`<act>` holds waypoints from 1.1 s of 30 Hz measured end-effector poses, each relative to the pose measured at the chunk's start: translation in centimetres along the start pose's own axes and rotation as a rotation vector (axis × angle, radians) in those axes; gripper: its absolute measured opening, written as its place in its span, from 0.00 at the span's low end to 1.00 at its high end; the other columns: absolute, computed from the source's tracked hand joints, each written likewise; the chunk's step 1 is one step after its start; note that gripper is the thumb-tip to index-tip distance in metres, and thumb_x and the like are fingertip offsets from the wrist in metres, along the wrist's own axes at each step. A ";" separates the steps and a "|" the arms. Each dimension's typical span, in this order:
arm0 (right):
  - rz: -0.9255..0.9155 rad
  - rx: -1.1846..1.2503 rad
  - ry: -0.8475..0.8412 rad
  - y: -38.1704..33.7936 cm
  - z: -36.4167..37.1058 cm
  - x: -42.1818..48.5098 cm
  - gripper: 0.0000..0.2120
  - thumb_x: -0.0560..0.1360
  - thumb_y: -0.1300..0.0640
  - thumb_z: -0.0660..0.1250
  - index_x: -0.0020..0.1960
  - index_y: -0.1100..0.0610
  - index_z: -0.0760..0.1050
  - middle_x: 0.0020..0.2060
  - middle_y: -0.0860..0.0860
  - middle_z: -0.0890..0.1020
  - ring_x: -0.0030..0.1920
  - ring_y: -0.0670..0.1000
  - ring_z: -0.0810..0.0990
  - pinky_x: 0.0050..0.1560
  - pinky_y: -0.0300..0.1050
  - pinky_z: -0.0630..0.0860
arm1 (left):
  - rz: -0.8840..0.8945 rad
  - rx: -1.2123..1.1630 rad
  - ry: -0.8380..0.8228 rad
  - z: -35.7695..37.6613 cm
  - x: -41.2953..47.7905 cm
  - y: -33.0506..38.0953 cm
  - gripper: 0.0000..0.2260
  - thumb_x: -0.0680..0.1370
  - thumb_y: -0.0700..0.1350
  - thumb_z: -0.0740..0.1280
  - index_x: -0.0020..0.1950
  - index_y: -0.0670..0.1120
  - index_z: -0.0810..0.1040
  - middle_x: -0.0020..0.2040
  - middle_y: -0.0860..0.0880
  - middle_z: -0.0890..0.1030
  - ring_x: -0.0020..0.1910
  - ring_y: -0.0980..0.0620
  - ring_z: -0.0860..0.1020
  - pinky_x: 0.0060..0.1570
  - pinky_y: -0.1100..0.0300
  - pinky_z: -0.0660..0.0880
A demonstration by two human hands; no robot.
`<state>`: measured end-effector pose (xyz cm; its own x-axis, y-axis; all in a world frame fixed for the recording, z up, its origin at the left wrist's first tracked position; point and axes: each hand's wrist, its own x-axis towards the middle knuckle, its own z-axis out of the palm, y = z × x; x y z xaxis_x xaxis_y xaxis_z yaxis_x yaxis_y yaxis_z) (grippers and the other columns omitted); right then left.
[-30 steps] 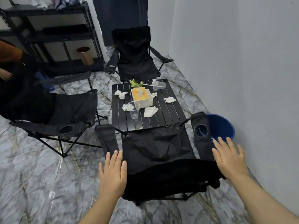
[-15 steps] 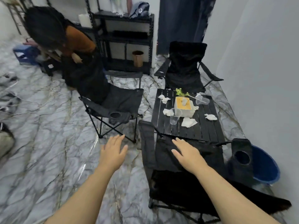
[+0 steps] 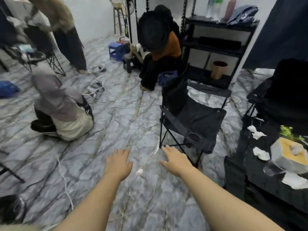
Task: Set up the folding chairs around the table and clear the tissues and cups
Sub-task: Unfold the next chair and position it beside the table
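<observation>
My left hand and my right hand hover open over the marble floor, holding nothing. Just beyond my right hand stands an unfolded black folding chair. A second black chair stands at the far right. The low black slatted table fills the right edge. On it lie crumpled white tissues, a white tissue box with an orange top, a clear plastic cup and a green sprig. The arm of a third chair shows at the table's near end.
A person in grey crouches on the floor at left. Another in an orange top sits on a small stool ahead, and a third stands at the upper left. Cables trail across the floor. A black shelf unit holds a copper bin.
The view has swung left, away from the table. Both hands have come off the near chair and now hover over bare floor. The table has slid to the right edge.
</observation>
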<state>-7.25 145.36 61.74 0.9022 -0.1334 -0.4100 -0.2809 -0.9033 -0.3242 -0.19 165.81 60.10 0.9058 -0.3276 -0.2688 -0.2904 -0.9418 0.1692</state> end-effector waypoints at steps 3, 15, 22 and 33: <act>-0.034 -0.042 0.011 -2.8 -1.3 5.3 0.28 0.79 0.44 0.54 0.75 0.51 0.50 0.76 0.49 0.53 0.76 0.52 0.49 0.73 0.57 0.56 | 0.048 0.022 0.027 -1.9 4.5 -2.2 0.23 0.79 0.53 0.54 0.73 0.52 0.56 0.75 0.52 0.60 0.76 0.48 0.51 0.73 0.42 0.51; -0.058 -0.070 -0.050 -5.3 -7.6 28.4 0.28 0.80 0.45 0.52 0.76 0.52 0.48 0.77 0.49 0.51 0.76 0.51 0.49 0.73 0.56 0.55 | 0.014 -0.004 -0.055 -5.1 27.3 -6.4 0.24 0.79 0.53 0.54 0.74 0.52 0.55 0.76 0.51 0.57 0.77 0.48 0.49 0.73 0.41 0.49; -0.096 -0.108 -0.097 -6.3 -16.3 44.3 0.29 0.80 0.44 0.52 0.76 0.52 0.47 0.78 0.49 0.47 0.77 0.52 0.45 0.74 0.58 0.52 | -0.018 0.000 0.000 -10.9 42.9 -7.8 0.24 0.79 0.52 0.54 0.74 0.52 0.55 0.76 0.51 0.57 0.77 0.47 0.50 0.73 0.41 0.49; 0.077 -0.002 -0.067 -4.8 -24.6 61.8 0.29 0.80 0.44 0.53 0.76 0.51 0.47 0.78 0.48 0.47 0.77 0.51 0.48 0.75 0.56 0.52 | 0.090 -0.042 -0.037 -15.5 64.4 -7.3 0.25 0.79 0.53 0.54 0.75 0.52 0.53 0.77 0.51 0.55 0.77 0.48 0.48 0.74 0.43 0.49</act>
<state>57.94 131.47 58.90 0.8539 -0.1752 -0.4901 -0.3480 -0.8924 -0.2873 65.07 152.77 56.22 0.8645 -0.4137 -0.2853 -0.3560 -0.9048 0.2336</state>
